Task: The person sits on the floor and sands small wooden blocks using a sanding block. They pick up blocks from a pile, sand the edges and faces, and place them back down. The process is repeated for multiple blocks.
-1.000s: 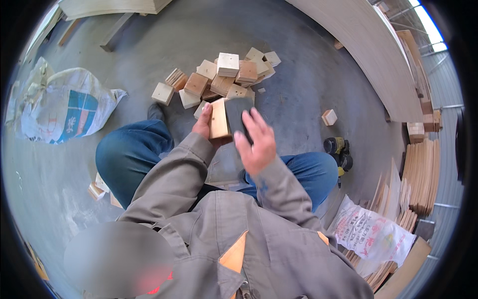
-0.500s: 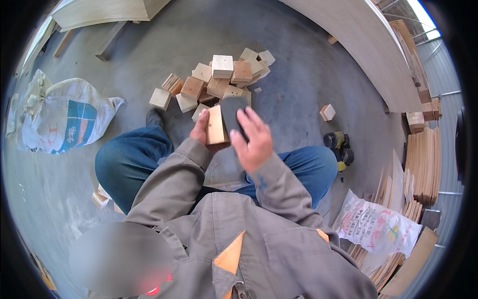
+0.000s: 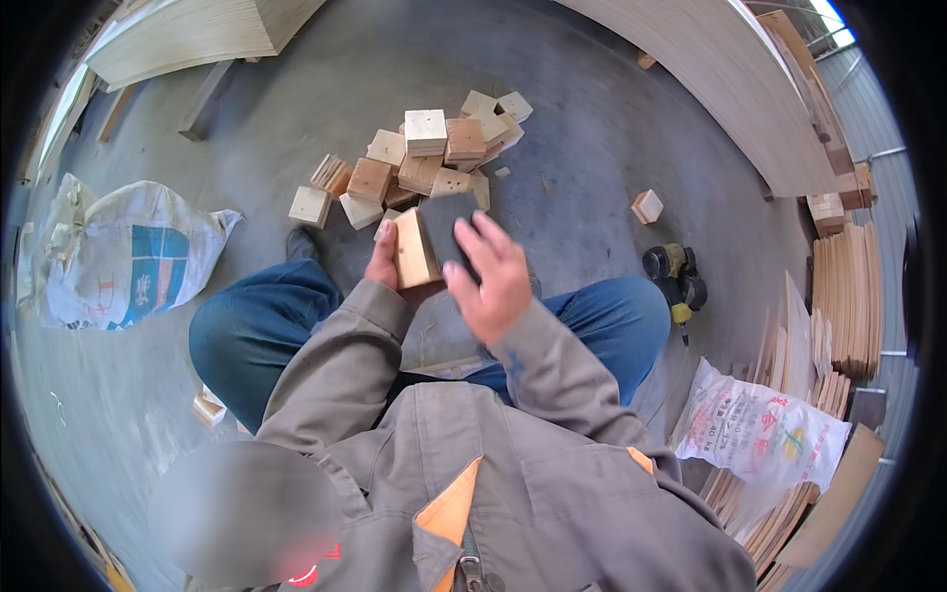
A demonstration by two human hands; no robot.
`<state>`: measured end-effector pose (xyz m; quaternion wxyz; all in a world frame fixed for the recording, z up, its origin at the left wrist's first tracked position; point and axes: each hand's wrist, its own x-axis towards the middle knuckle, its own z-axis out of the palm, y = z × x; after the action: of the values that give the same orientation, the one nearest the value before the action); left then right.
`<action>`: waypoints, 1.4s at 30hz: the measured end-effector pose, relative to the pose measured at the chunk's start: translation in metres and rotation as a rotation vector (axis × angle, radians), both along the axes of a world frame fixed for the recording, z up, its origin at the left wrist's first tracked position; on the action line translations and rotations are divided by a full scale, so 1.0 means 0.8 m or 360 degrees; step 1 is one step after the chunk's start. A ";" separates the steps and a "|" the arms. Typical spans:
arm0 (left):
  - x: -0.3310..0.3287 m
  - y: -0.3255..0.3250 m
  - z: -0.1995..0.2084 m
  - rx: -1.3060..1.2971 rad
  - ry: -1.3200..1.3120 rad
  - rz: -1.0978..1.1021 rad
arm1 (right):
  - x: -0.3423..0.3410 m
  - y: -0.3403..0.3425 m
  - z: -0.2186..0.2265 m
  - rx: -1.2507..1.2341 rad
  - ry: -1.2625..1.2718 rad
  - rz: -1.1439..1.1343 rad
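In front of my lap, my left hand [image 3: 383,260] is closed around a pale wooden block [image 3: 415,249], its thumb along the left side. A dark grey flat sheet [image 3: 446,219], which looks like sandpaper, lies against the block's right part. My right hand [image 3: 491,276] presses on this sheet from the right, with thumb and fingers bent over it. The block's underside and most of the left fingers are hidden. Just beyond the hands, a loose pile of similar wooden blocks [image 3: 421,174] rests on the grey floor.
A power drill [image 3: 675,279] lies beside my right knee, with a single block [image 3: 647,206] beyond it. White woven sacks lie at the left [image 3: 148,257] and lower right [image 3: 760,424]. Thin wood strips [image 3: 846,301] are stacked at the right; large board stacks [image 3: 710,89] stand at the back.
The view has turned slightly, shifting the pile and the held block a little leftward. Both hands keep their grip. My right thumb sits slightly lower on the dark sheet.
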<state>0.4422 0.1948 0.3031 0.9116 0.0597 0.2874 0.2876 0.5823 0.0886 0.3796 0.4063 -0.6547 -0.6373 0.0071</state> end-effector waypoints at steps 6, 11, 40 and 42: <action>-0.005 0.002 0.001 -0.0008 -0.0183 -0.0013 | -0.011 -0.015 0.015 0.0034 -0.0027 0.0021; 0.000 -0.006 0.009 -0.0062 0.0103 -0.0185 | 0.039 0.050 -0.005 -0.0199 0.0142 -0.0245; -0.002 0.007 0.004 -0.0004 -0.0124 -0.0125 | 0.018 -0.044 0.021 -0.0059 0.0226 0.0072; 0.003 0.007 -0.001 0.0021 -0.0141 -0.0085 | 0.013 -0.038 0.022 -0.0007 0.0133 0.0090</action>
<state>0.4446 0.2003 0.3022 0.9304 0.0606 0.2433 0.2674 0.5926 0.0579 0.3976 0.4308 -0.6364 -0.6381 0.0472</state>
